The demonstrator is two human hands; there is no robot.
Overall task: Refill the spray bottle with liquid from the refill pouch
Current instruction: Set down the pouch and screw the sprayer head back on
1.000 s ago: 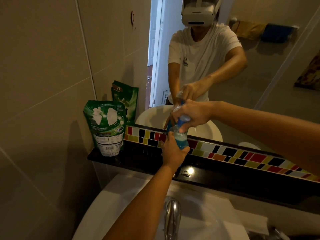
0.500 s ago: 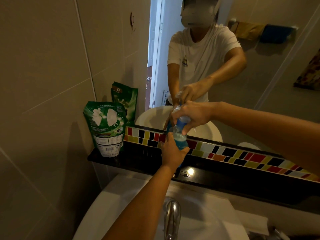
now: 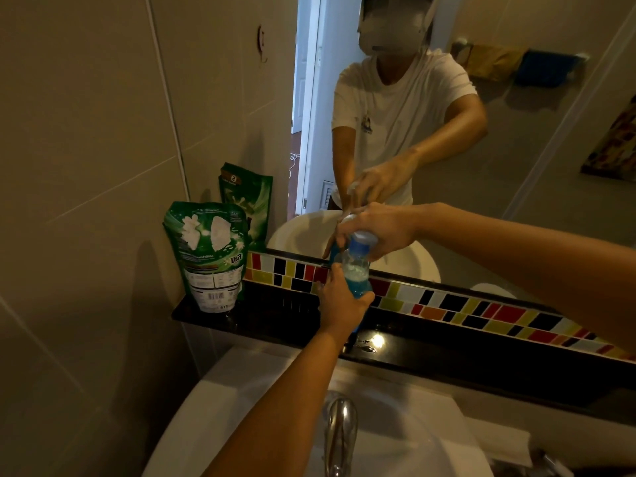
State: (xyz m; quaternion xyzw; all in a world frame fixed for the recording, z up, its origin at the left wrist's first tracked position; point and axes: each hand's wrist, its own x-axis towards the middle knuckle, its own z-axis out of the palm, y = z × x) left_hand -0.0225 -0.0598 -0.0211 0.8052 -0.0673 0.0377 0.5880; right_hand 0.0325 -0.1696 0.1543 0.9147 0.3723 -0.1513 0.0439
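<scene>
gripping the spray bottle over the shelf, the left hand clamped its body while the right hand wrapped its blue top. the refill pouch stood at nine o'clock. a slipping twist could have spilled liquid.

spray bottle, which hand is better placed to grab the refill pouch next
Probably the left. The left hand holds the spray bottle low on its body and is on the side of the refill pouch, which stands left on the black shelf. The right hand grips the cap, farther away.
</scene>
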